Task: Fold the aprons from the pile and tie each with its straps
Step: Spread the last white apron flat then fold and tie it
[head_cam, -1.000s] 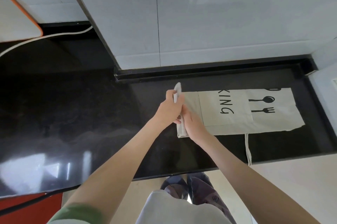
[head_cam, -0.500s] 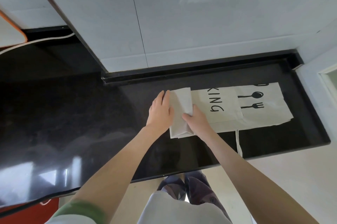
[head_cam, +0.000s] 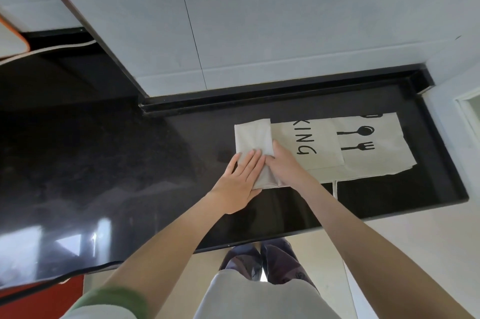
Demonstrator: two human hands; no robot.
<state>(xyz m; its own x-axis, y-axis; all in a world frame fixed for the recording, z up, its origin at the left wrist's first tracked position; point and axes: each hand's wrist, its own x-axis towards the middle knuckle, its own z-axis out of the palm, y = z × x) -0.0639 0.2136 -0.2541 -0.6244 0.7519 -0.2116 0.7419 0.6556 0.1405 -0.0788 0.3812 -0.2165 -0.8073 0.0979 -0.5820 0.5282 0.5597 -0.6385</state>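
Observation:
A cream apron (head_cam: pixel 363 147) with black "KING" lettering and a spoon and fork print lies flat on the black counter (head_cam: pixel 130 162). Its left end is folded over into a plain flap (head_cam: pixel 253 138). My left hand (head_cam: pixel 241 178) lies flat on the near part of that flap with straight fingers. My right hand (head_cam: pixel 281 162) presses on the fold's right edge beside it; its fingertips are hidden under the cloth edge. A thin white strap (head_cam: pixel 335 188) hangs from the apron's near edge toward the counter's front.
White tiled wall (head_cam: pixel 259 19) rises behind the counter, with a raised black lip (head_cam: pixel 259 96) along it. The counter's front edge runs just below my arms. A white cable (head_cam: pixel 52 48) and an orange-rimmed object (head_cam: pixel 13 38) sit at the far left.
The left end of the apron, held up a second ago, has been laid over onto the apron. My left hand went from gripping it to lying flat on the fold.

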